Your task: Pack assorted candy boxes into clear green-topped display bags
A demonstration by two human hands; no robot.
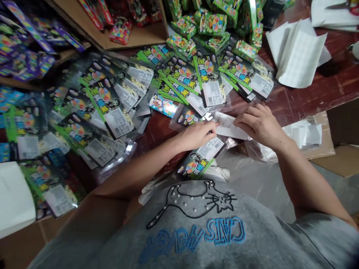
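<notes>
Near the table's front edge, a white paper strip [231,126] with faint print, perhaps a label sheet, lies between my two hands. My left hand [199,132] is closed, its thumb and fingertips pinched at the strip's left end. Curled fingers of my right hand [260,121] grip the strip's right end; their tips are partly hidden. Just below my left hand is a black-and-green printed packet [198,162] with a white barcode label, upside down to me. Another such packet [189,116] lies right behind that hand, partly covered.
Several clear-edged packets [103,104] overlap across the table. Small green boxes [211,24] are heaped behind them. Cardboard boxes [140,37] hold red and purple packs at the back left. White sheets [300,56] stand at the right, above an open carton [316,145] with clear plastic.
</notes>
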